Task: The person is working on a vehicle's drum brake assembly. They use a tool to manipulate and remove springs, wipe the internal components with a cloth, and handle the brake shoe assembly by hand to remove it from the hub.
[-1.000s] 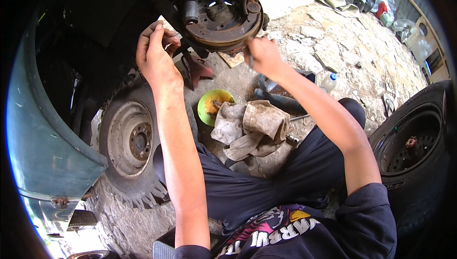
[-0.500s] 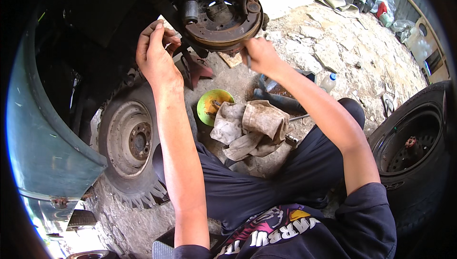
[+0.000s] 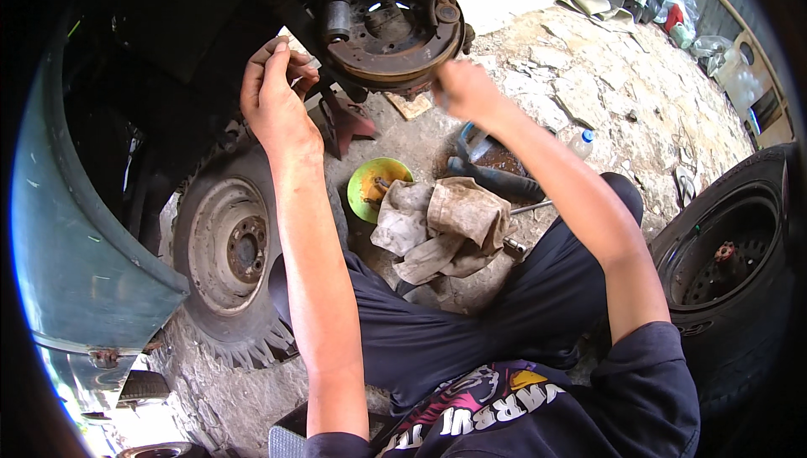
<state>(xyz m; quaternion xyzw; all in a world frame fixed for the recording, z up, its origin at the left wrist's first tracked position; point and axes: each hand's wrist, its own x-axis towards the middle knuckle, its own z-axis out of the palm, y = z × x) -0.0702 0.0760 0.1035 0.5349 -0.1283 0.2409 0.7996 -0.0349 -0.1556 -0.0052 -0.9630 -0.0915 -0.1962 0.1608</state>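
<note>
A rusty brake assembly [image 3: 388, 63] with a curved brake shoe is mounted at the top middle, a grey cylinder [image 3: 338, 19] on its left side. My left hand [image 3: 273, 92] is raised beside its left edge, fingers curled in; whatever they hold is hidden. At the lower right edge of the assembly is my right hand [image 3: 469, 92], closed in a fist and blurred by motion. What it grips cannot be made out now. Below lie crumpled, stained rags [image 3: 445, 222] and a green bowl [image 3: 374, 185] with rusty residue and small parts in it.
A wheel [image 3: 235, 248] leans at the left near a blue-green body panel [image 3: 92, 248]. Another tyre [image 3: 731, 256] stands at the right. A red stand [image 3: 349, 126] is under the brake. A blue container [image 3: 492, 159] and a plastic bottle [image 3: 582, 142] are on the broken stone floor.
My right hand has shifted slightly to the right, and the grey metal piece seen under it earlier no longer shows clearly. My left hand has stayed in place.
</note>
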